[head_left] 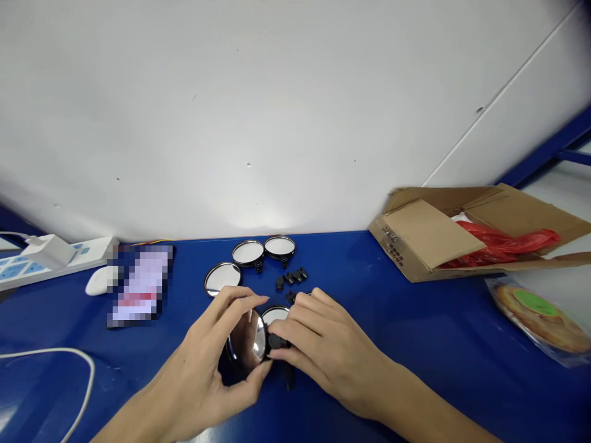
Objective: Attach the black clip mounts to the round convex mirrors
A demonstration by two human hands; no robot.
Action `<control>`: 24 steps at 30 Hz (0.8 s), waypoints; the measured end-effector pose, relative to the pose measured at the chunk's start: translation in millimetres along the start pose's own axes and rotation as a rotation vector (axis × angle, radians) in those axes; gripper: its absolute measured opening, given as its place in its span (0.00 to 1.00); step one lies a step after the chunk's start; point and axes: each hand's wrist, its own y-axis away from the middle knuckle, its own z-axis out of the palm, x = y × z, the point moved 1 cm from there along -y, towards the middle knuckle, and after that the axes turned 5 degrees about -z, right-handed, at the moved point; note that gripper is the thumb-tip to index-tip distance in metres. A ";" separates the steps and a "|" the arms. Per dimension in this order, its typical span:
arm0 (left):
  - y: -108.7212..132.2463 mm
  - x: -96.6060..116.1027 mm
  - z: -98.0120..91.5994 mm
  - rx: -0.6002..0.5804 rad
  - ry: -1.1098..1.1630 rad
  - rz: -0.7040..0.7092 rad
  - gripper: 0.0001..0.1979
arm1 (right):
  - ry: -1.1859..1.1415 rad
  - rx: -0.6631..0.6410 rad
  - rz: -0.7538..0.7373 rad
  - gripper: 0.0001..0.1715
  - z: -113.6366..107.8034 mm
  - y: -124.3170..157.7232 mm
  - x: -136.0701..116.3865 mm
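The round mirror point(249, 344) sits low in the middle of the frame, lifted just off the blue table point(415, 332). My left hand point(207, 363) has its grip closed around the mirror's rim, thumb below and fingertips over the top. My right hand point(323, 344) has its grip pinched on a black mount piece point(276, 340), which touches the mirror's right-hand side. I can't tell whether it is seated yet.

To do this well, I judge the left fingers should stay on the rim and off the glass. The black piece should go in square, not at a slant.

Just behind my hands lies a second mirror point(276, 314). Above it are a scatter of small black parts point(292, 278) and three more mirrors point(248, 252) near the wall. At left are a blurred phone point(138, 283), a power strip point(28, 261) and a white cable point(69, 357). At right is an open cardboard box point(425, 237) holding a red bag point(503, 243).
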 end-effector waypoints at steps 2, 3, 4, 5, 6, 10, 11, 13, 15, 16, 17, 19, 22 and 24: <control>0.6 0.6 0.6 -0.008 -0.005 -0.002 0.37 | 0.010 0.010 0.014 0.19 0.9 -0.5 0.0; 0.9 0.6 1.0 0.002 -0.014 -0.001 0.37 | 0.013 0.021 0.021 0.19 1.5 -0.5 -0.1; 1.2 0.4 1.6 0.016 -0.029 0.004 0.37 | 0.018 0.036 0.023 0.18 2.3 -0.5 -0.3; 1.3 0.0 2.3 0.033 -0.049 0.012 0.36 | 0.032 0.050 0.021 0.18 3.2 -0.4 -0.6; 1.2 -0.7 3.1 0.052 -0.069 0.022 0.35 | 0.055 0.061 0.011 0.18 4.4 -0.3 -1.1; 0.7 -5.1 6.0 0.105 -0.105 0.057 0.31 | 0.223 0.043 -0.068 0.15 12.3 -0.4 -3.4; 0.8 -6.3 6.6 0.107 -0.101 0.067 0.31 | 0.260 0.035 -0.089 0.15 14.5 -0.5 -3.9; 1.7 -7.8 7.3 0.096 -0.084 0.087 0.31 | 0.307 0.031 -0.121 0.16 18.0 -0.7 -5.0; 2.8 -8.1 7.1 0.080 -0.072 0.104 0.31 | 0.321 0.030 -0.141 0.18 19.1 -0.8 -6.3; 3.2 -7.6 6.6 0.073 -0.071 0.112 0.30 | 0.322 0.029 -0.146 0.18 18.7 -0.8 -7.1; 3.6 -7.0 6.0 0.064 -0.071 0.117 0.30 | 0.320 0.028 -0.151 0.19 17.6 -0.7 -8.0; 3.9 -5.8 4.6 0.039 -0.079 0.123 0.30 | 0.305 0.007 -0.155 0.19 14.4 -0.8 -9.3; 3.3 -5.8 2.3 -0.010 -0.120 0.146 0.30 | 0.239 -0.059 -0.152 0.17 9.4 -1.4 -9.5; 1.9 -6.9 -0.1 -0.062 -0.174 0.177 0.29 | 0.183 -0.097 -0.168 0.17 7.8 -1.4 -9.0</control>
